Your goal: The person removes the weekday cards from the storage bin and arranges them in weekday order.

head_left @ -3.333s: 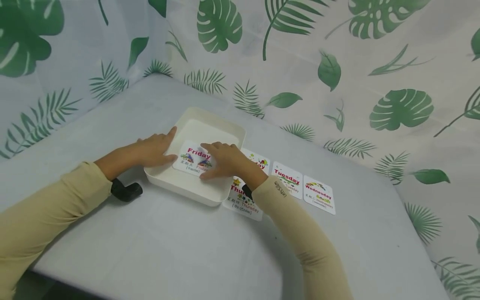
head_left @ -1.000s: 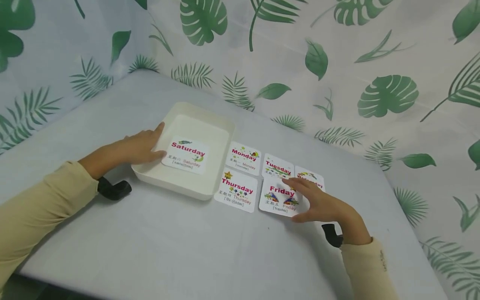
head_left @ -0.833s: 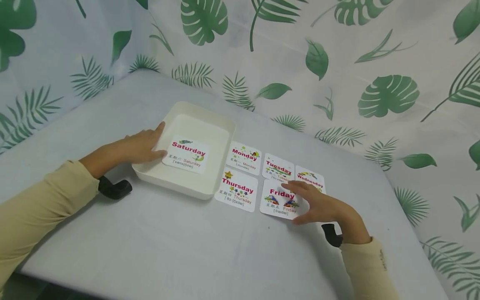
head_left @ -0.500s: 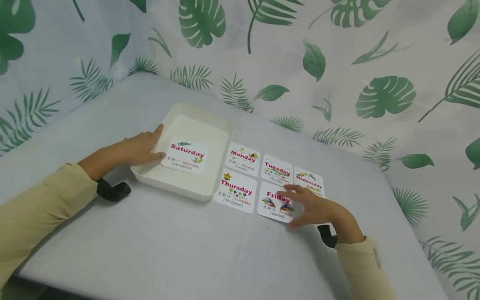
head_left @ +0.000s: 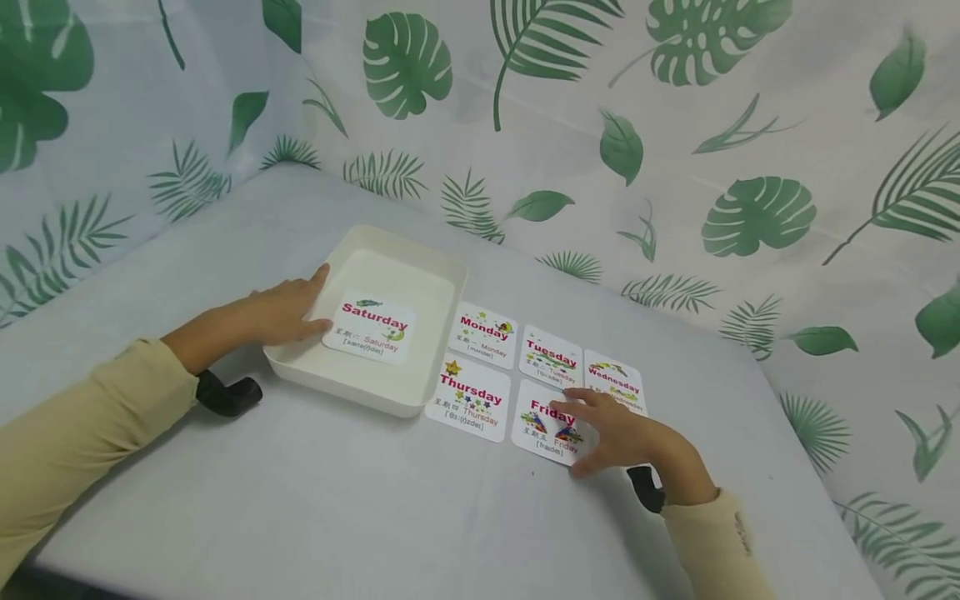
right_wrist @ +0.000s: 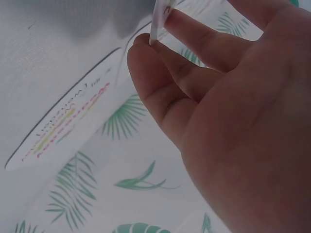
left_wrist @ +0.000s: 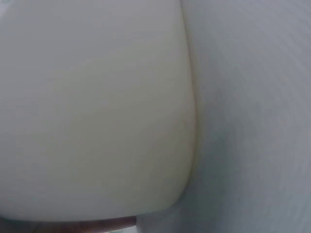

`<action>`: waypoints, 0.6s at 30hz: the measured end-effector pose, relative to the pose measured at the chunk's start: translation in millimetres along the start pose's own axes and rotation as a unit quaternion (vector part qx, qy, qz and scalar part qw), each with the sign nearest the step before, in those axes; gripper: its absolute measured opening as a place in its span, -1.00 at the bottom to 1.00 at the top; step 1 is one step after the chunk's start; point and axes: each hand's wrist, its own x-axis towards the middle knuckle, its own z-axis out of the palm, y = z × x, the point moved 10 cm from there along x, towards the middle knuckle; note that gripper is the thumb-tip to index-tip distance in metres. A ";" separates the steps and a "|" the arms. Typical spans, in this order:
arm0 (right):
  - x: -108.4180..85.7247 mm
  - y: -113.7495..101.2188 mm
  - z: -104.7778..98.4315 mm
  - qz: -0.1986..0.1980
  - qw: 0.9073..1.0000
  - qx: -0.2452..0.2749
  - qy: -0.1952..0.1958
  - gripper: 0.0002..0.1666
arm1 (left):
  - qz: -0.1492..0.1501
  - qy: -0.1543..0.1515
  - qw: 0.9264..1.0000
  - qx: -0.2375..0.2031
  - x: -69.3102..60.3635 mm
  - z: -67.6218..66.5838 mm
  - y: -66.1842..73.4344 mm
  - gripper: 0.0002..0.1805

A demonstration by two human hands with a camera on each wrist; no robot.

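Friday card (head_left: 542,427), pinched by right hand (head_left: 622,433) between thumb and fingers, sits at 6 o'clock from Tuesday card (head_left: 552,357), just beside Thursday card (head_left: 468,400). Left hand (head_left: 277,315) grips white tray (head_left: 401,275) at tray's 9 o'clock rim. Saturday card (head_left: 371,328) lies inside.

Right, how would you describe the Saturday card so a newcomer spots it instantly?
On the pale table, find the white tray touched by the left hand. The Saturday card lies inside, near that hand, and is the only card visible there.
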 end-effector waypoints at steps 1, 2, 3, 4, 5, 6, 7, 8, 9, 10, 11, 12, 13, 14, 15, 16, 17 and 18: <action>0.7 -0.1 0.3 0.002 1.000 0.001 -0.001 -0.03 | 0.000 0.000 1.000 0.000 -0.1 -0.3 -0.3 -0.07; 1.4 -0.4 0.6 0.003 1.000 0.001 -0.002 -0.03 | -0.001 0.000 1.000 0.001 -0.3 -0.2 -0.7 -0.07; 2.0 -0.7 0.8 0.004 1.000 0.000 -0.004 -0.03 | 0.000 0.001 1.000 0.002 -0.9 -0.5 -0.6 -0.07; 2.8 -0.6 1.3 0.006 1.000 0.001 -0.005 -0.03 | 0.000 0.002 1.000 0.002 -1.3 -0.4 -0.9 -0.07; 3.6 -0.4 1.7 0.009 1.000 0.002 -0.006 -0.02 | 0.000 0.003 1.000 0.003 -1.8 -0.3 -1.2 -0.07; 4.2 -0.5 1.9 0.009 1.000 0.000 -0.006 -0.02 | -0.001 0.003 1.000 0.004 -2.3 -0.2 -1.7 -0.07; 4.6 -1.0 1.7 0.008 1.000 -0.003 -0.005 -0.02 | -0.003 0.004 1.000 0.004 -2.8 -0.1 -2.2 -0.07; 4.8 -1.3 1.4 0.007 1.000 -0.005 -0.004 -0.02 | -0.004 0.005 1.000 0.004 -3.1 -0.2 -2.7 -0.07; 5.0 -1.3 1.2 0.006 1.000 -0.005 -0.003 -0.02 | -0.005 0.006 1.000 0.004 -3.5 -0.3 -2.8 -0.07; 5.0 -0.6 1.1 0.009 1.000 -0.004 -0.001 -0.03 | -0.006 0.007 1.000 0.004 -3.6 -0.3 -3.1 -0.07; 4.8 -0.3 1.0 0.009 1.000 -0.004 0.001 -0.03 | -0.005 0.007 1.000 0.004 -3.6 -0.5 -3.0 -0.07; 4.6 0.2 1.0 0.010 1.000 -0.004 0.002 -0.03 | -0.004 0.008 1.000 0.004 -3.4 -0.5 -2.7 -0.07; 4.3 0.6 1.0 0.010 1.000 -0.003 0.003 -0.04 | -0.003 0.008 1.000 0.004 -3.0 -0.6 -2.3 -0.07; 4.1 1.2 1.0 0.011 1.000 0.000 0.004 -0.04 | -0.002 0.007 1.000 0.004 -2.6 -0.8 -2.0 -0.07; 3.9 2.1 1.1 0.012 1.000 0.001 0.004 -0.04 | 0.000 0.007 1.000 0.005 -2.1 -0.9 -1.5 -0.07; 3.6 2.7 1.1 0.012 1.000 0.001 0.006 -0.04 | 0.001 0.007 1.000 0.004 -1.4 -1.1 -0.9 -0.07; 3.3 3.3 1.0 0.012 1.000 0.002 0.007 -0.04 | 0.003 0.007 1.000 0.003 -0.5 -1.1 -0.1 -0.07; 2.9 3.9 1.0 0.011 1.000 0.002 0.008 -0.04 | 0.003 0.007 1.000 0.002 0.4 -1.1 0.5 -0.07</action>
